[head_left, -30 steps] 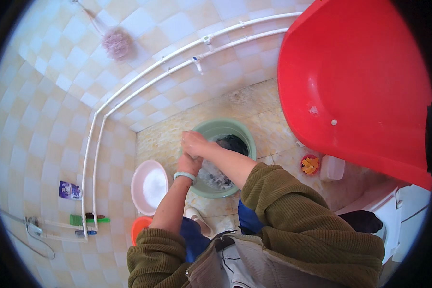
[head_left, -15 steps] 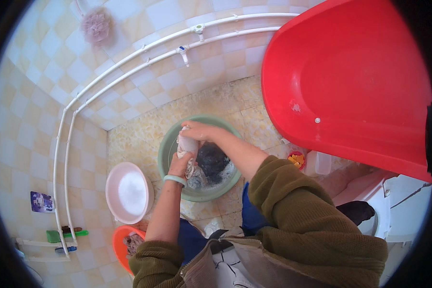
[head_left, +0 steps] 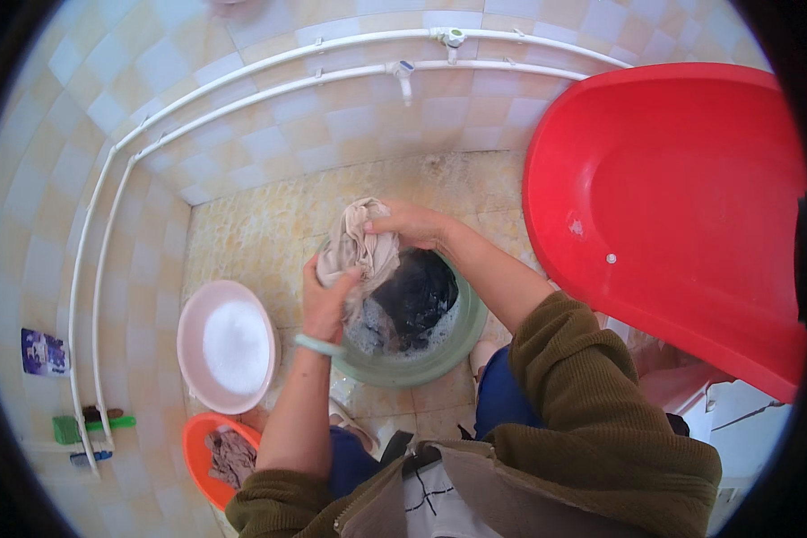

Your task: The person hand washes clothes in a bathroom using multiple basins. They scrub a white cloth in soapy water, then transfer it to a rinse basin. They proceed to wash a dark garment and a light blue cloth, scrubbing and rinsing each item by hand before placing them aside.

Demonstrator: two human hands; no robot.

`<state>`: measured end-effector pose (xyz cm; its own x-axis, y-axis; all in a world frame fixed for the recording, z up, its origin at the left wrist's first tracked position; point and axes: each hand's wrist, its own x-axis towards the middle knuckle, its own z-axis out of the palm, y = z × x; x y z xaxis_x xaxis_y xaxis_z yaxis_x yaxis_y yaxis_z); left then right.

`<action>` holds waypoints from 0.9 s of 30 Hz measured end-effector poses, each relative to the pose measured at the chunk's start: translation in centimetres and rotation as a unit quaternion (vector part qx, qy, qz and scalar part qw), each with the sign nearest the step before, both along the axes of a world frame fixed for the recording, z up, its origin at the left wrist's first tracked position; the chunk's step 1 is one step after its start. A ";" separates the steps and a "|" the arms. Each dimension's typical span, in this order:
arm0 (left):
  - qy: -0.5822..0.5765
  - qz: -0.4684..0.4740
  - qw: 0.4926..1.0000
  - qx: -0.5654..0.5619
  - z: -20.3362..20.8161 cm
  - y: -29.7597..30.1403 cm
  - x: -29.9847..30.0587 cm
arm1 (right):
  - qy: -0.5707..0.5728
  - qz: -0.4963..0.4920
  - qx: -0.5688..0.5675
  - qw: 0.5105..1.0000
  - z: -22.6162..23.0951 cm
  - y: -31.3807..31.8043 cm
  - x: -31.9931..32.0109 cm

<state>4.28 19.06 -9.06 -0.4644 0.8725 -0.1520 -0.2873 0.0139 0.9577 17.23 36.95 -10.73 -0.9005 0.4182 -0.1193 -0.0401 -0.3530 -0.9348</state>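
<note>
A wet, bunched, pale beige garment [head_left: 364, 240] is held up over the far left part of a green basin [head_left: 421, 369]. My left hand [head_left: 325, 300], with a pale bangle at its wrist, grips the cloth from the near left side. On the far right side of it, my right hand [head_left: 405, 224] is closed on the folds with the thumb on top. Below, a dark cloth [head_left: 419, 291] lies in sudsy water inside the basin. The garment and my hands hide the basin's far left rim.
Left of the green basin stands a pink basin [head_left: 185, 345] with white foamy water. Nearer me, an orange basin [head_left: 195, 457] holds a crumpled brownish cloth [head_left: 231, 455]. A large red tub [head_left: 672, 197] fills the right side. White pipes with taps [head_left: 403, 81] run along the tiled wall.
The garment, earlier squeezed into a narrow twist low in the basin, is now raised and spread looser between my hands. My view has shifted, and the red tub sits lower in it.
</note>
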 end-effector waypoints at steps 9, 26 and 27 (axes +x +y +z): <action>-0.278 -0.089 0.946 -0.142 -4.2 -0.1 -4.2 | 0.090 -0.207 -0.025 0.974 3.4 7.0 0.6; -0.236 -0.111 0.939 -0.225 -9.0 -0.9 -7.0 | -0.132 -0.552 0.177 0.804 13.9 36.5 10.7; -0.236 -0.115 0.938 -0.226 -8.8 -0.6 -6.9 | -0.100 -0.575 0.195 0.788 13.5 37.2 11.3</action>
